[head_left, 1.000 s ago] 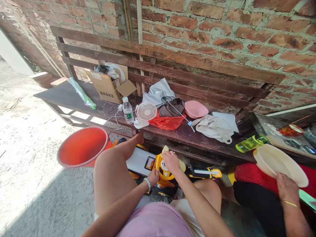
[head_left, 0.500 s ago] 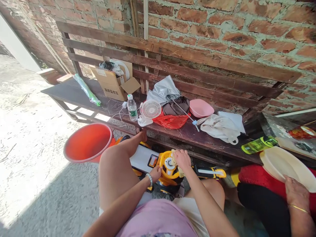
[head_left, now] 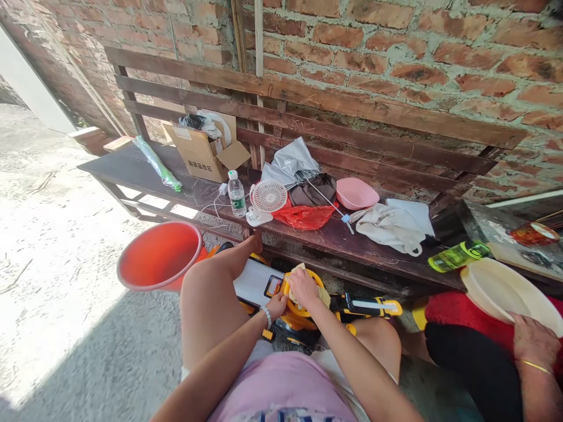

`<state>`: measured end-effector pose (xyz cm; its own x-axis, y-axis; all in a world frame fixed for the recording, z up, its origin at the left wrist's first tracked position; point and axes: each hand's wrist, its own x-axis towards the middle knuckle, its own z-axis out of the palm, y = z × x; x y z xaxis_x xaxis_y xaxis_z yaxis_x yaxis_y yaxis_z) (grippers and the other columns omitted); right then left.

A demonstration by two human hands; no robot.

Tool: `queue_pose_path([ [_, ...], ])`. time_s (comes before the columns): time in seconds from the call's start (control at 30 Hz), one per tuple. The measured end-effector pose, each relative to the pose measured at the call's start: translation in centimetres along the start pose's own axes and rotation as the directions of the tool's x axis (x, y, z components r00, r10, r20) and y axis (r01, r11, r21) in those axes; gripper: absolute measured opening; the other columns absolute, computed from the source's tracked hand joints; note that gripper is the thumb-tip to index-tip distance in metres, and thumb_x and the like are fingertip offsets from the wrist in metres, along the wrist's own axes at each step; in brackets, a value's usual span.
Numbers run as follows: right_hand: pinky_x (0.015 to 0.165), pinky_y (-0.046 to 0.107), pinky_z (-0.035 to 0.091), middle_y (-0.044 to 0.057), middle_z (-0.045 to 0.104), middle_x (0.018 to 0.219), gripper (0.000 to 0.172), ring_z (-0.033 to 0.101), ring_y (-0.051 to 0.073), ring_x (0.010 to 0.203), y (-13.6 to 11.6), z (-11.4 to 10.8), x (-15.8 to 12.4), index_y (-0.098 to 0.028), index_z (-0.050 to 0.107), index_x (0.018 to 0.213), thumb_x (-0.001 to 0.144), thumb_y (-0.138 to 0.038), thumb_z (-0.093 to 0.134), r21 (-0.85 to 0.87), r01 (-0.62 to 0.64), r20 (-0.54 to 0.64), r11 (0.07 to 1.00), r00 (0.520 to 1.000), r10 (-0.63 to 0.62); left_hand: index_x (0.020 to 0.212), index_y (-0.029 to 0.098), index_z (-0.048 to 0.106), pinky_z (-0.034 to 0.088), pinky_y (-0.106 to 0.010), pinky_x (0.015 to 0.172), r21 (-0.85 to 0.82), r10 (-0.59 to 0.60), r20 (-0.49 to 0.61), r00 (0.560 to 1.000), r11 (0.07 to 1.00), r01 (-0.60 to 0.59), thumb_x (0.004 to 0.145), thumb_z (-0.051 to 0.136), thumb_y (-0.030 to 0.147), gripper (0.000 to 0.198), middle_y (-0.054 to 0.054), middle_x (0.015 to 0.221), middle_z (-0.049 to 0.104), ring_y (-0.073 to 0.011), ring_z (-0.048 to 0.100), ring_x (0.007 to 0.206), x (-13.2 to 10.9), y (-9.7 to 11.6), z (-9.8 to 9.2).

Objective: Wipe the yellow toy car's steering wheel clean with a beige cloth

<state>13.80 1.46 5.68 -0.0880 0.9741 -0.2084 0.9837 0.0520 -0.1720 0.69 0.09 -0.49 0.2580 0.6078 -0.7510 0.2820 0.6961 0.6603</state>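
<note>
Between my legs stands a yellow, black and white ride-on toy vehicle (head_left: 255, 281) with a yellow steering wheel (head_left: 315, 276). My left hand (head_left: 277, 306), a beaded bracelet at its wrist, is closed on the near left side of the wheel's rim. Over the wheel's middle, my right hand (head_left: 303, 286) presses a pale yellow cloth (head_left: 324, 295), its fingers curled on it. Part of the cloth sticks out on both sides of that hand. The wheel's hub is hidden beneath hand and cloth. To the right extends the toy's black and yellow arm (head_left: 373, 306).
A red bucket (head_left: 159, 286) stands left of my leg. The wooden bench (head_left: 281, 231) ahead carries a cardboard box (head_left: 197, 155), water bottle (head_left: 236, 196), white fan (head_left: 269, 196), umbrella, pink basin (head_left: 357, 193) and bags. At right, another person's hand (head_left: 534, 340) holds a cream basin (head_left: 505, 287).
My right hand and the cloth have moved left, from the wheel's right side onto its middle. My left hand stays at the rim. The view has shifted slightly.
</note>
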Motion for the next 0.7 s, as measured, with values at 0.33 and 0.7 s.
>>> queue_pose_path([
  [0.33,0.093,0.032,0.050,0.009,0.063,0.114,0.028,0.059,0.022,0.111,1.2,2.7,-9.3,-0.022,0.075,0.099,0.098,-0.016,0.047,0.092,0.109,-0.020,0.990,0.994,-0.107,0.092,0.017,0.058,0.055,-0.029,0.077,-0.396,0.063,0.318,0.946,0.915,0.072,0.067,0.075,0.014,0.030,0.000,0.076,0.068,-0.0139,0.065,0.069,-0.5,-0.2,-1.8],
  [0.7,0.102,0.029,0.045,0.007,0.061,0.131,0.031,0.055,0.021,0.120,5.5,-3.0,-4.8,-0.027,0.072,0.123,0.101,-0.030,0.050,0.117,-0.098,-0.069,0.988,0.992,0.106,0.089,0.021,0.054,0.052,-0.028,0.073,-0.078,0.059,0.109,0.992,0.996,-0.050,0.084,0.077,0.039,0.029,-0.001,0.077,0.072,-0.0158,0.070,0.069,-0.1,-0.2,-0.4],
])
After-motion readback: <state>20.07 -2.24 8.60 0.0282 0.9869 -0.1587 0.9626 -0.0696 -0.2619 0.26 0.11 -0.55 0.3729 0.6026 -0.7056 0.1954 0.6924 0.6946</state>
